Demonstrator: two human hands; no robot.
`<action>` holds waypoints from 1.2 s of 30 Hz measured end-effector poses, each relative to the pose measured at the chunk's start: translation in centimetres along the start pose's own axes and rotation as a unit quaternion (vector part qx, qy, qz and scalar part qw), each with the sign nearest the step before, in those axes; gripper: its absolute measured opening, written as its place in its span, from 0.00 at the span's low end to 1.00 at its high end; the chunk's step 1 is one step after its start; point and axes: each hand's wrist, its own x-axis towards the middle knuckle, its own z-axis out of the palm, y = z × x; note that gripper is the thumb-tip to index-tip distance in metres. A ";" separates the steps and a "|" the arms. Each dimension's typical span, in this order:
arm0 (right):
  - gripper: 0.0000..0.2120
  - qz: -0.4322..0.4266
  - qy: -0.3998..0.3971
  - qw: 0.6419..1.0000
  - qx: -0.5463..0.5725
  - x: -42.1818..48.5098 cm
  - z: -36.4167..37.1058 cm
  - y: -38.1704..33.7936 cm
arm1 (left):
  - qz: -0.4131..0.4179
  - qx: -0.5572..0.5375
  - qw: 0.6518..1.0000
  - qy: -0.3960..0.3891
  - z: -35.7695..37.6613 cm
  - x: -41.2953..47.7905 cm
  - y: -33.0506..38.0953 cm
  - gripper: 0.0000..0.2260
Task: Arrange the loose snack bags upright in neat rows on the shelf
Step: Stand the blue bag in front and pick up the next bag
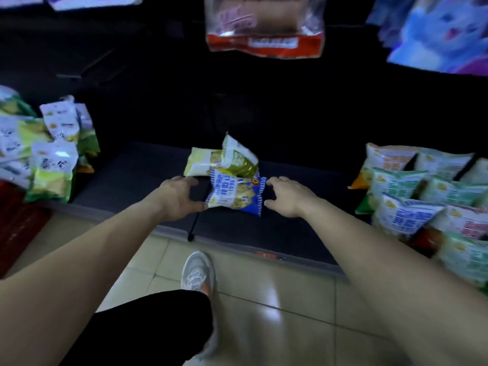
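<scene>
Head view: the left grip (177,196) and right grip (287,198), fingers loosely spread and holding nothing, flank a blue snack bag (235,194) lying flat on the dark shelf (126,175), just before two yellow-green bags (203,163).

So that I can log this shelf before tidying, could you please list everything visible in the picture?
Blue bag: one, blue-white, shelf middle, front.
Yellow bag: one, yellow-white, behind it.
Green bag: one, green-white, tilted, behind it.
Left pile: several bags, white-green, shelf's left end.
Right rows: many bags, white with green, blue, pink; shelf's right end.
Shelf: one, dark, low.
Hanging bag: one, clear with red base, top centre.
Floor: beige tiles.
Shoe: one, white-orange, on floor.
Left hand: open, left of blue bag.
Right hand: open, right of it.
</scene>
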 end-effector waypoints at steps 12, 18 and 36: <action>0.35 -0.021 -0.028 0.996 -0.079 12.8 7.3 -1.3 | -0.008 -0.053 0.999 -0.005 2.7 3.4 -2.3 0.33; 0.40 -0.027 -0.033 0.992 -0.116 12.0 8.7 -0.4 | -0.008 -0.016 0.999 -0.031 3.4 2.7 -1.7 0.31; 0.29 0.029 -0.054 0.995 0.076 9.1 9.0 -2.7 | 0.001 0.011 1.000 -0.020 2.2 1.8 -1.2 0.31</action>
